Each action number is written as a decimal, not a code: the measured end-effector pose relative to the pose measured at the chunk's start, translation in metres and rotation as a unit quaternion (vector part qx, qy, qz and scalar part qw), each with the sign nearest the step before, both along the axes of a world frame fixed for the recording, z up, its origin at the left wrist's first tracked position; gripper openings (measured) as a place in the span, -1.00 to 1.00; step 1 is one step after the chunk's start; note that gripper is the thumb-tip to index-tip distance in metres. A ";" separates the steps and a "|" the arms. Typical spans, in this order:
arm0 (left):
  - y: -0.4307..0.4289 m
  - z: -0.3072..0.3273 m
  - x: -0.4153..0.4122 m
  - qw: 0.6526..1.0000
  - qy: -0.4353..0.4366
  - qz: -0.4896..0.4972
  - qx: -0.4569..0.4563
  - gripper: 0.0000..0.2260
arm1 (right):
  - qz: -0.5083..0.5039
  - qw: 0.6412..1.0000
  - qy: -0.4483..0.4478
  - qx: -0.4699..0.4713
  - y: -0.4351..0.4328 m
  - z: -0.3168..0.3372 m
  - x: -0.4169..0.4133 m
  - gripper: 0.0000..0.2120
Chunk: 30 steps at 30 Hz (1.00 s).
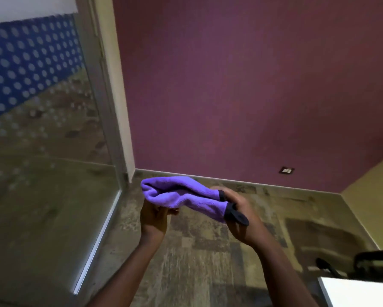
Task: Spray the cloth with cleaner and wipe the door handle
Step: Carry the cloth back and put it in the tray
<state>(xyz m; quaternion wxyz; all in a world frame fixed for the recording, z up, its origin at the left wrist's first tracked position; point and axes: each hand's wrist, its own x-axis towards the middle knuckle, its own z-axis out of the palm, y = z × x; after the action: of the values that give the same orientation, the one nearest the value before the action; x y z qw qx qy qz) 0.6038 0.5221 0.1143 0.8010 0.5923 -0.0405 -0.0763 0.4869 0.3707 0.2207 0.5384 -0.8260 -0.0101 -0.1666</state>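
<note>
Purple cloth (181,193) held up in both hands, over floor (208,262).
L hand (154,216) grips folded end from below; R hand (241,214) curled round dark-trimmed end. Maroon wall (230,85) behind, glass panel (42,129) at left.

Maroon wall (230,85) with a low socket (286,170), mottled carpet floor (208,262), white tabletop corner (359,293) at right

Glass panel (42,134) and door frame (113,111) block 9 to 11 o'clock. Maroon wall (230,85) closes 12, yellow wall (376,191) closes 3. White table corner (359,291) and dark object (376,260) at 4. Open floor (197,258) at 6.
</note>
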 end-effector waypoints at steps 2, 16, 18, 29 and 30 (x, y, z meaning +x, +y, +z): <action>-0.023 0.005 -0.017 0.998 0.066 -0.020 0.006 -0.50 | -0.025 0.999 -0.015 -0.030 -0.023 -0.003 -0.022 -0.66; -0.214 0.015 -0.142 0.982 -0.005 -0.188 0.016 -0.51 | -0.119 0.988 0.018 -0.092 -0.178 -0.008 -0.217 -0.75; -0.232 0.018 -0.166 0.969 -0.027 -0.241 0.040 -0.49 | -0.154 0.984 0.031 -0.084 -0.189 -0.006 -0.243 -0.79; -0.285 0.026 -0.209 0.908 -0.008 -0.415 -0.054 -0.54 | -0.276 0.953 0.046 -0.113 -0.197 -0.028 -0.305 -0.80; -0.291 0.024 -0.210 0.901 -0.009 -0.431 -0.048 -0.55 | -0.287 0.954 0.049 -0.072 -0.198 -0.029 -0.309 -0.79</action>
<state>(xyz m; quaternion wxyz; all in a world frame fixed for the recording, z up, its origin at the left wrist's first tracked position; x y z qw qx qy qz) 0.3933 0.2313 0.1388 0.7169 0.4787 -0.3026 -0.4065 0.1781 0.1728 0.1917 0.4065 -0.8380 0.2418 -0.2719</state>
